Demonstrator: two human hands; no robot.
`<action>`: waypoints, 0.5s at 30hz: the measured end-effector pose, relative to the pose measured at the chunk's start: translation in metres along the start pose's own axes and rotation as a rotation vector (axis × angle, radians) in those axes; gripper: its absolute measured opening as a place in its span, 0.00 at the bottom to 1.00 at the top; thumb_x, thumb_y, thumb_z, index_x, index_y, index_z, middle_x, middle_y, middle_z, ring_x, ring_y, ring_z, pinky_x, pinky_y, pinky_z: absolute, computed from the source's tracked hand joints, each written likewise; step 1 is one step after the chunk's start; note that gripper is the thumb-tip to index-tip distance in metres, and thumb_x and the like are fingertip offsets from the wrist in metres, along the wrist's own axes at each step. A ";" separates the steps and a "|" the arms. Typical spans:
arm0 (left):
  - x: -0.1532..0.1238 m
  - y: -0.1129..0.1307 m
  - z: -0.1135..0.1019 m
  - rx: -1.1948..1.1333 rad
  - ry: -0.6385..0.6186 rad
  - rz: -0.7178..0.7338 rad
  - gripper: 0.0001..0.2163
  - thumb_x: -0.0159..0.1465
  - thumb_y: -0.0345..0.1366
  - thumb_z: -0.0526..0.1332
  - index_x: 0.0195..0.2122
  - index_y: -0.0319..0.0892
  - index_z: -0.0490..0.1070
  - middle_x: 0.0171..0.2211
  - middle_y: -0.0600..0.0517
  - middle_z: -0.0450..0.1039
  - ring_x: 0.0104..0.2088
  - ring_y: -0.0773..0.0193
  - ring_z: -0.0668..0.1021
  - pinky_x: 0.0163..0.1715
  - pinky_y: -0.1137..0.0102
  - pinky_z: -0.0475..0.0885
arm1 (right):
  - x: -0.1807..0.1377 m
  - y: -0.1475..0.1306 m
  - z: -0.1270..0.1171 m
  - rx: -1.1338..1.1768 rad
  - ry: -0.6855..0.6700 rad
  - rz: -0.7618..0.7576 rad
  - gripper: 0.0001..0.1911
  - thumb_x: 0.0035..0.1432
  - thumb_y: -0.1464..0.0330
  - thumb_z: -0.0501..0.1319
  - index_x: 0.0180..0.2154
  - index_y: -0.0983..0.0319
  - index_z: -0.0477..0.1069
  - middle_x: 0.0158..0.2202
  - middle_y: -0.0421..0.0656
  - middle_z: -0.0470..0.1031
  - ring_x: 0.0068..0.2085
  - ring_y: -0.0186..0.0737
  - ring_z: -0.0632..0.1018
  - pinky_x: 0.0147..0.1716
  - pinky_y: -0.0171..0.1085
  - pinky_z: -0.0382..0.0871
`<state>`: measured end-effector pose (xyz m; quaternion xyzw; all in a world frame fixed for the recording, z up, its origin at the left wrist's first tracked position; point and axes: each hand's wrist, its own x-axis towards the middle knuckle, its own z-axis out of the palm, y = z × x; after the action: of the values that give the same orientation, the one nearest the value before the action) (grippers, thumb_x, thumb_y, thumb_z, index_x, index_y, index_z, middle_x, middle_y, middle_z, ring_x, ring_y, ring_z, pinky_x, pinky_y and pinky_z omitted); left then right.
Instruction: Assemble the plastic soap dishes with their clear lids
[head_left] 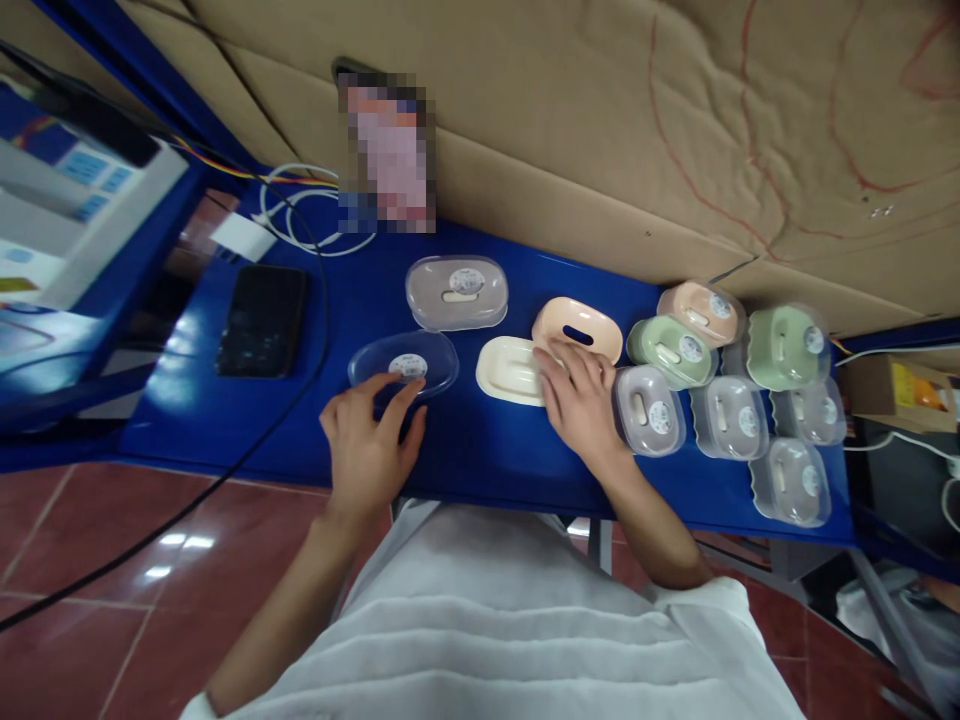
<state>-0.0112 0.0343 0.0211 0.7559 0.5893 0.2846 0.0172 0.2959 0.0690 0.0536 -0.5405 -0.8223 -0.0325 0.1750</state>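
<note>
Two bare hands work on the blue table: the left hand, fingers loosely spread, touches one clear lid; the right hand, fingers flat, presses one cream tray beside one peach base. Eight lidded soap boxes cluster right; one sits behind.

Packing workbench; stacked soap boxes

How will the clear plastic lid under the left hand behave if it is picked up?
The clear lid looks thin and hollow, so probably light and slightly flexible. Its glossy surface may slip on the smooth blue table. Lying flat under the left hand, it seems unlikely to roll.
</note>
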 end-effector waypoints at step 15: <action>0.006 0.033 -0.001 -0.160 -0.178 0.405 0.10 0.74 0.31 0.68 0.55 0.45 0.78 0.60 0.46 0.83 0.61 0.49 0.83 0.74 0.43 0.59 | -0.003 0.008 -0.004 0.031 0.083 0.193 0.23 0.81 0.62 0.55 0.69 0.60 0.72 0.69 0.54 0.76 0.69 0.56 0.74 0.70 0.57 0.60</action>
<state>0.0181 0.0294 0.0364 0.8770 0.3975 0.2603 0.0716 0.3047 0.0689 0.0557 -0.6126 -0.7589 -0.0253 0.2194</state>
